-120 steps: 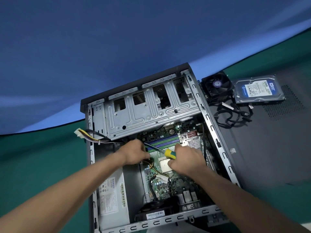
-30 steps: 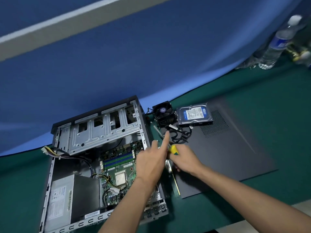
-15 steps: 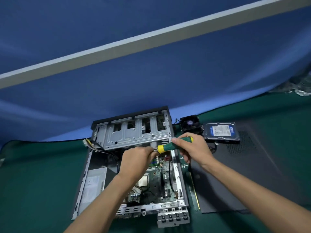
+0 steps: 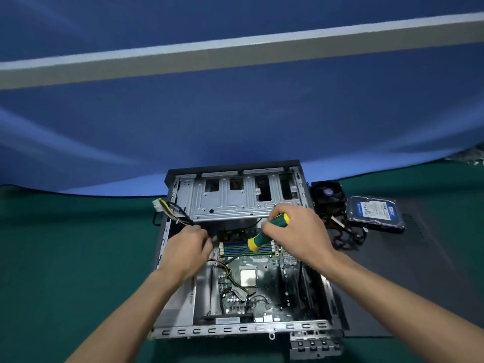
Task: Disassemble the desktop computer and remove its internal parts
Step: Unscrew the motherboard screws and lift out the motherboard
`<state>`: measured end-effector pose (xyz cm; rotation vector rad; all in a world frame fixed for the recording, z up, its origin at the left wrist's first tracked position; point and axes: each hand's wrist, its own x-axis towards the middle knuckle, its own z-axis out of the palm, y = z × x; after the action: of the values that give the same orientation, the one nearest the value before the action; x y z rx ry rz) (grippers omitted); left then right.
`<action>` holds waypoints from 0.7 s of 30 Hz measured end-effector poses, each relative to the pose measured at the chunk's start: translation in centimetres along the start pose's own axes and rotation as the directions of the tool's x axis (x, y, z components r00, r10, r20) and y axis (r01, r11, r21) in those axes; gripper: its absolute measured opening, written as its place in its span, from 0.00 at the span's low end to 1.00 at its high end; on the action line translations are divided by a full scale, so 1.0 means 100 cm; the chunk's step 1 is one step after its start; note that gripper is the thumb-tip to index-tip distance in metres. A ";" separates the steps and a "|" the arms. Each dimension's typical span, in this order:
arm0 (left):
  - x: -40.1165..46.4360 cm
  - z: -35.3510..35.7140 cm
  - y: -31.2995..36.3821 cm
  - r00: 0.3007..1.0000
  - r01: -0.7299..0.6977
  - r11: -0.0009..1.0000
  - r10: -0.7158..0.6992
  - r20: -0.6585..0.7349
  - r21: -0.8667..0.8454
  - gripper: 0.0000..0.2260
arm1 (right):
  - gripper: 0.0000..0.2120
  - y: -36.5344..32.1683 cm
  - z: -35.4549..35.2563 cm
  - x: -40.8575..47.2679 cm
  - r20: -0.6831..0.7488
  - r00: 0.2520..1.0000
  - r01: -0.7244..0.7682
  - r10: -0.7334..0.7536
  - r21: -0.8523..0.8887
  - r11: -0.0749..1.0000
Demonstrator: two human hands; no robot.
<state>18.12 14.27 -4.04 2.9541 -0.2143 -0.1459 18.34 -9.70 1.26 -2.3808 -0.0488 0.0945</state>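
The open desktop case [image 4: 235,330] lies flat on the green table. Inside it I see the green motherboard [image 4: 264,276] with its bare CPU [image 4: 247,277] and blue memory slots. My right hand [image 4: 298,231] grips a green and yellow screwdriver [image 4: 267,233] whose shaft slants down to the left, toward the board's far left corner. My left hand [image 4: 190,246] reaches into the case at that same corner, fingers curled near the tip; what they hold is hidden. The silver drive cage [image 4: 235,197] spans the far end.
A black cooler fan [image 4: 327,193] and a blue-labelled hard drive [image 4: 374,212] lie right of the case, with loose cables before them, on the black side panel [image 4: 432,271]. Yellow and black power cables [image 4: 170,209] hang over the left wall. A blue backdrop rises behind.
My view has dropped closer to the case. Both hands went from the case's right rim to the inside, and the screwdriver now points down-left at the motherboard's far left corner.
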 end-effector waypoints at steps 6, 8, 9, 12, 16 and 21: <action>-0.001 0.028 -0.019 0.999 0.002 0.997 0.002 0.045 -0.082 0.11 | 0.07 -0.024 0.036 -0.004 0.147 0.989 0.054 -0.017 -0.253 0.966; 0.000 0.032 -0.020 0.999 0.031 0.994 -0.029 0.013 -0.108 0.12 | 0.06 -0.030 0.044 -0.006 0.178 0.984 0.078 -0.022 -0.316 0.946; 0.001 0.034 -0.021 0.999 0.046 0.993 -0.045 0.007 -0.105 0.14 | 0.06 -0.032 0.049 -0.007 0.188 0.982 0.080 -0.018 -0.328 0.941; 0.002 0.039 -0.024 0.997 0.074 0.992 -0.073 0.015 -0.103 0.15 | 0.08 -0.036 0.063 -0.009 0.221 0.975 0.094 -0.020 -0.328 0.940; 0.003 0.042 -0.026 0.997 0.082 0.990 -0.082 0.004 -0.112 0.14 | 0.07 -0.039 0.080 -0.012 0.283 0.959 0.140 -0.033 -0.364 0.921; 0.005 0.046 -0.027 0.995 0.096 0.990 -0.095 0.009 -0.100 0.13 | 0.10 -0.039 0.097 -0.018 0.340 0.938 0.218 -0.072 -0.415 0.883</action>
<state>18.44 16.11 -9.04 2.8646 -0.0638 -0.1708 15.74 -0.36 -2.97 -2.7892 -0.4504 0.4355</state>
